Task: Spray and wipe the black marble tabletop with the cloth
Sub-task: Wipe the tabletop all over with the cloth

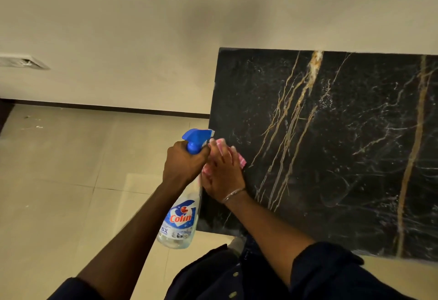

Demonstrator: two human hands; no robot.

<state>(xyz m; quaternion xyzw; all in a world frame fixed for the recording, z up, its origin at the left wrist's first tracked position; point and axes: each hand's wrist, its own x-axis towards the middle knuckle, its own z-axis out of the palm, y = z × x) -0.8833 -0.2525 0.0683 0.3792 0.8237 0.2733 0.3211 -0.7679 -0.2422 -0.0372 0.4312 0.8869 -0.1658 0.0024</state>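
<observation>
The black marble tabletop (343,145) with gold and white veins fills the right side and butts against the wall. My left hand (183,163) grips the neck of a clear spray bottle (179,221) with a blue trigger head, held just off the tabletop's left edge. My right hand (222,171) lies flat with fingers spread, pressing a pink cloth (242,161) onto the marble near that left edge. The cloth is mostly hidden under the hand.
A beige wall (142,27) with a dark skirting strip runs behind the tabletop. Pale floor tiles (59,181) spread out on the left. A white vent-like fitting (23,61) sits on the wall at far left. My dark clothing shows at the bottom.
</observation>
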